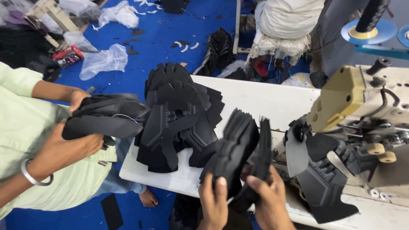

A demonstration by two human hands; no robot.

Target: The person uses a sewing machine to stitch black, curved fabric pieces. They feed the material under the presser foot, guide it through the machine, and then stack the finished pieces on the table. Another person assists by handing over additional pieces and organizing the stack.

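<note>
Left hand and right hand both clenched on a fanned bundle of black cut pieces, rising just above the fingertips. Loose fan — pieces could slide out sideways. Co-worker's hands grip another stack. No containers — only a pile on the white table.

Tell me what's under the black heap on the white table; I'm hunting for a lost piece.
The heap of black cut pieces lies on the white table, overhanging its near edge. Whatever is beneath the stack is covered.
</note>
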